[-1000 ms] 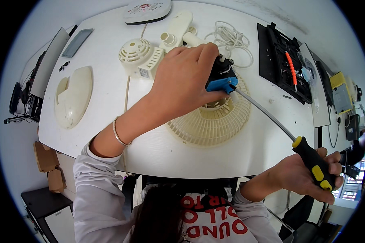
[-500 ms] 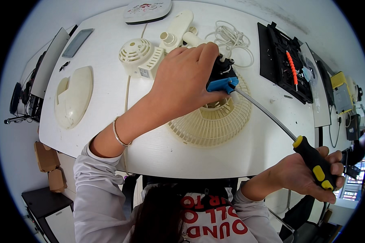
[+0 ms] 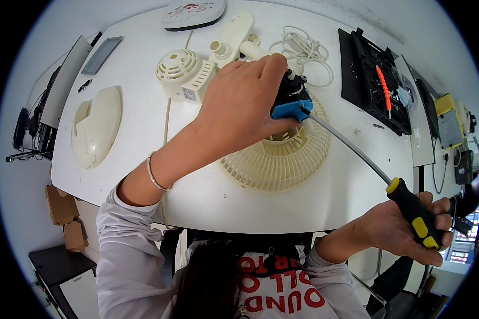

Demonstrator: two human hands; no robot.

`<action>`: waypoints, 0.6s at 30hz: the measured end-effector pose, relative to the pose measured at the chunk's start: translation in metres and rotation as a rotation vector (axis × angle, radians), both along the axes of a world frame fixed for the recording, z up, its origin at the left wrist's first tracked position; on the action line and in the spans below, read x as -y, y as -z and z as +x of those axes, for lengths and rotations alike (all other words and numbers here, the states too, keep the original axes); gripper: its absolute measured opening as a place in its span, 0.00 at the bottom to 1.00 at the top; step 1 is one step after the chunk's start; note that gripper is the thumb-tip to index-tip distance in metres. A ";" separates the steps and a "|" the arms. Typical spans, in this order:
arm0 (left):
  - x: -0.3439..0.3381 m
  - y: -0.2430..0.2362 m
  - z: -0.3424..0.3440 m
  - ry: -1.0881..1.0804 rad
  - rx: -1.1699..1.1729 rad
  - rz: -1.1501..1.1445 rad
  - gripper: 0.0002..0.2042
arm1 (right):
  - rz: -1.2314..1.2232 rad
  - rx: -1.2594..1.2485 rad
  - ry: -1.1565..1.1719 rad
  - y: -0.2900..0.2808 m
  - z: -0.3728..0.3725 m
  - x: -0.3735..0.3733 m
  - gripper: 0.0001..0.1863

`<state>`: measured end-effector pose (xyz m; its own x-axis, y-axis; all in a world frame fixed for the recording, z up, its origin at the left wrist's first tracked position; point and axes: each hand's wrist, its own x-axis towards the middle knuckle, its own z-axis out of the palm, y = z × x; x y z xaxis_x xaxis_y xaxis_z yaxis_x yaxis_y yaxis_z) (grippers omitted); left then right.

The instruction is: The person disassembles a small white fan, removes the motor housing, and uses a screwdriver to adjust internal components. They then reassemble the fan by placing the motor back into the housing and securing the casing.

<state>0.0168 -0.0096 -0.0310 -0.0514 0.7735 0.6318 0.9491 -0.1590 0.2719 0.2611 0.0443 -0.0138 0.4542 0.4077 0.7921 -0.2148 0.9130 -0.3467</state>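
My left hand (image 3: 243, 98) is closed around a black fan motor with a blue part (image 3: 292, 110) on its near side. Its fingers and palm hide much of the motor, which is above a cream fan grille (image 3: 279, 167) on the table. In my right hand (image 3: 396, 231) is a screwdriver (image 3: 418, 218) with a black and yellow handle. Its long metal shaft slants up to the left, and the tip meets the blue part. Beside the left hand stands a cream vented motor cover (image 3: 182, 74), with a cream fan stand piece (image 3: 234, 37) behind it.
A coiled white cable (image 3: 303, 45) lies at the back. On the right is a black tool case (image 3: 375, 80) holding an orange-handled tool (image 3: 383, 87). A cream curved shell (image 3: 98, 127) and a grey tray (image 3: 102, 56) lie left. A white device (image 3: 193, 15) sits at the far edge.
The screwdriver and the blue part have shifted very slightly, and the handle sits a touch farther right. My left hand keeps its hold, almost still.
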 end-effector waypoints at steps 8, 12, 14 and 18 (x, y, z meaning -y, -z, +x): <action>0.001 -0.002 0.001 0.002 0.006 -0.011 0.30 | -0.006 0.020 0.038 -0.001 -0.002 0.002 0.23; 0.001 -0.001 -0.002 0.006 0.006 -0.026 0.31 | 0.070 0.083 0.029 0.003 0.000 0.006 0.23; 0.002 -0.001 -0.004 -0.002 0.010 -0.044 0.33 | 0.149 0.106 0.050 0.009 0.005 0.009 0.24; 0.002 -0.008 -0.006 0.055 0.044 -0.132 0.32 | 0.278 0.177 -0.010 0.027 0.011 0.029 0.27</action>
<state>0.0107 -0.0119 -0.0226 -0.0318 0.8520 0.5226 0.9267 -0.1708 0.3348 0.2719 0.0156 -0.0406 0.2966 0.1685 0.9400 -0.1833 0.9761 -0.1171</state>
